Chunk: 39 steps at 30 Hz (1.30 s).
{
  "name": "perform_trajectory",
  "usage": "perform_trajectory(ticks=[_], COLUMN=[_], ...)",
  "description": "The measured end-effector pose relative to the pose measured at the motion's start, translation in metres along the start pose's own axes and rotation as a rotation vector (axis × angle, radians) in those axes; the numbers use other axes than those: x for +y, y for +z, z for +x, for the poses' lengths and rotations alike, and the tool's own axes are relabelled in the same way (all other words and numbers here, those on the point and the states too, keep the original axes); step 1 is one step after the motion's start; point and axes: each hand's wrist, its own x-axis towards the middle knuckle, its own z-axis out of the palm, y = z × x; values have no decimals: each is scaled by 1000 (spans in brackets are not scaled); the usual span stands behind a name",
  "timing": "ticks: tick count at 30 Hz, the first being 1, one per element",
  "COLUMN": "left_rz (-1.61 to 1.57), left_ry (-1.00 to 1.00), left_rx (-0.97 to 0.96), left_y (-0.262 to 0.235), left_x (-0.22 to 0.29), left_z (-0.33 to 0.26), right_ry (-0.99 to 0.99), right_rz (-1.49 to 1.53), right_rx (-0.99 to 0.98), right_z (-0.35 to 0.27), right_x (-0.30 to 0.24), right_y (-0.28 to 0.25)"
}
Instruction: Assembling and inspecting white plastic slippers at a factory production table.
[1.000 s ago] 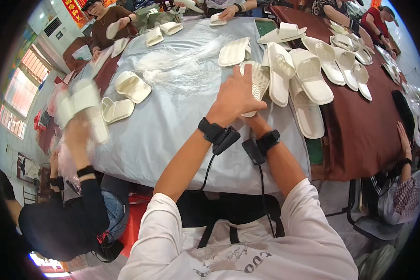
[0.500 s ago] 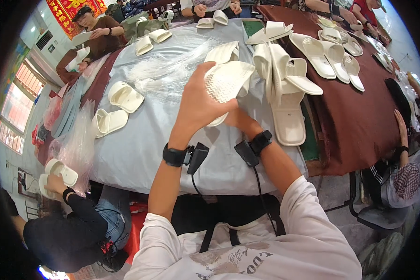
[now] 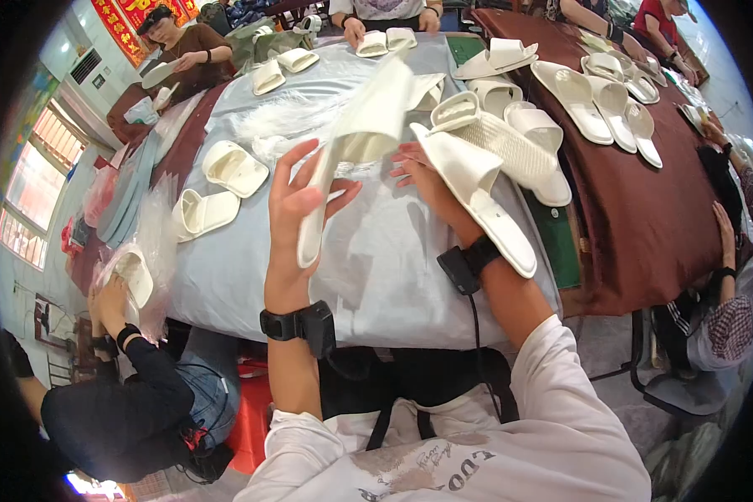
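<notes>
My left hand (image 3: 291,205) holds a cream slide slipper (image 3: 368,121) raised on edge, its sole lying between the fingers and its strap facing right. To the right, my right hand (image 3: 427,186) has its visible fingers stretched out toward that slipper, with nothing seen between them. Another slide slipper (image 3: 477,188) slants across my right wrist and hides part of the hand; whether it touches the arm I cannot tell. Just behind it, a textured sole (image 3: 514,155) shows on an overturned slipper, leaning among several others.
A grey cloth (image 3: 368,293) covers the table; crumpled clear plastic (image 3: 284,117) lies on it. A slipper pair (image 3: 234,170) rests at left. More slippers (image 3: 573,100) lie on the brown cloth (image 3: 636,217). Co-workers surround the table; one at lower left holds a slipper (image 3: 132,276).
My hands have moved apart. The slipper in my left hand now stands on edge, and slippers on the right have shifted, one now slanting over my right wrist.
</notes>
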Motion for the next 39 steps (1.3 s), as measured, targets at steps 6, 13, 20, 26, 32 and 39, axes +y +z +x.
perform_trajectory(ticks=[6, 13, 20, 26, 32, 39], left_rz=[-798, -1055, -943, -125, 588, 864], left_ry=[-208, -215, -235, -471, -210, -278], left_rx=[89, 289, 124, 303, 347, -33], left_y=[-14, -44, -37, -45, -33, -21], left_x=[-4, -11, -16, -53, -56, -42], left_z=[-33, -59, -62, -71, -69, -48], right_ry=[108, 227, 327, 416, 451, 346], right_rz=[616, 617, 593, 563, 649, 685], right_rx=[-424, -380, -299, -230, -219, -169], right_z=[2, -2, -23, -7, -2, 1], right_x=[-18, -28, -48, -67, -60, -51], right_y=[-20, 2, -16, 8, 10, 9])
